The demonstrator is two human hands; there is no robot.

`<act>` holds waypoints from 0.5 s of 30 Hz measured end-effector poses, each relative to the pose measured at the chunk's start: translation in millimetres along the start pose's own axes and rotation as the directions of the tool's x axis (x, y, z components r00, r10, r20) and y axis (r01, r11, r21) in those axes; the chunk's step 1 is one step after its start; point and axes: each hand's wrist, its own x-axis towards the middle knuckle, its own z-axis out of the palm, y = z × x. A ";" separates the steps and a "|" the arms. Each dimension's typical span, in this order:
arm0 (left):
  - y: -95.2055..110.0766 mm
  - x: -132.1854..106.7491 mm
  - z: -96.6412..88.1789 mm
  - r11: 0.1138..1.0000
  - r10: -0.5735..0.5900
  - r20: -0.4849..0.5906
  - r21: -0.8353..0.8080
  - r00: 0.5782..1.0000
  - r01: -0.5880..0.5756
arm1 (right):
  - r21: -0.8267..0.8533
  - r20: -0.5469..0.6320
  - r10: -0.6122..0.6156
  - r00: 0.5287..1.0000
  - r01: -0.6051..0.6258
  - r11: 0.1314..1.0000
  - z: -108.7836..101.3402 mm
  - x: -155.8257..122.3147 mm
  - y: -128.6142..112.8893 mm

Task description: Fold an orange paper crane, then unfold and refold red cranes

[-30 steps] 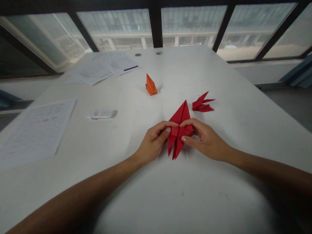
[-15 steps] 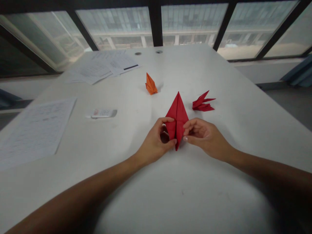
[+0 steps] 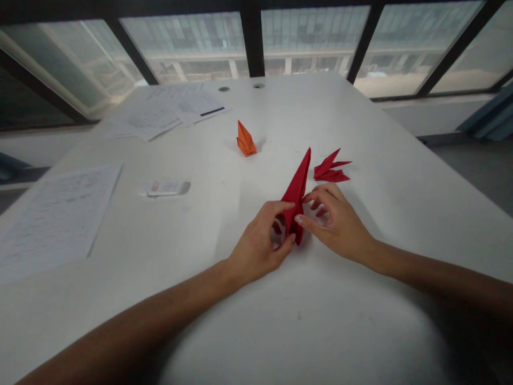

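Observation:
A folded red origami piece (image 3: 297, 197) stands narrow and tilted, its long point aimed up and to the right. My left hand (image 3: 258, 241) grips its lower part between thumb and fingers. My right hand (image 3: 332, 222) sits just to the right, fingers spread, with thumb and forefinger tips at the paper's edge. Farther up, a second red folded piece (image 3: 331, 169) with sharp points lies on the white table (image 3: 401, 187), close to my right fingertips. An orange origami piece (image 3: 245, 139) stands beyond my left hand.
A loose stack of printed papers (image 3: 166, 112) lies at the far left of the table, with a printed sheet (image 3: 60, 219) nearer and a white calculator (image 3: 164, 188) between. Dark-framed windows (image 3: 256, 43) run along the far side.
The red paper has turned from a wide face to a narrow edge, tilting right. My right fingers have spread and drawn back from it, while my left hand has rotated with it.

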 end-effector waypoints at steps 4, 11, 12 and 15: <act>-1.4 -1.0 0.1 0.995 0.100 0.036 0.012 0.994 -0.101 | 0.088 0.031 0.019 0.999 -0.022 0.996 1.1 2.6 -0.8; -1.7 0.3 -0.9 0.995 0.085 0.041 -0.050 0.996 -0.083 | 0.226 0.038 0.092 0.995 -0.098 0.969 1.4 3.9 1.7; -1.4 0.2 -1.0 0.996 0.074 0.044 -0.054 0.996 -0.071 | 0.219 0.024 0.079 0.997 -0.082 0.972 1.2 4.3 2.3; -1.2 0.5 -1.0 0.997 0.030 0.034 -0.073 0.999 -0.028 | 0.179 -0.020 0.052 0.998 -0.048 0.983 -0.1 5.6 3.0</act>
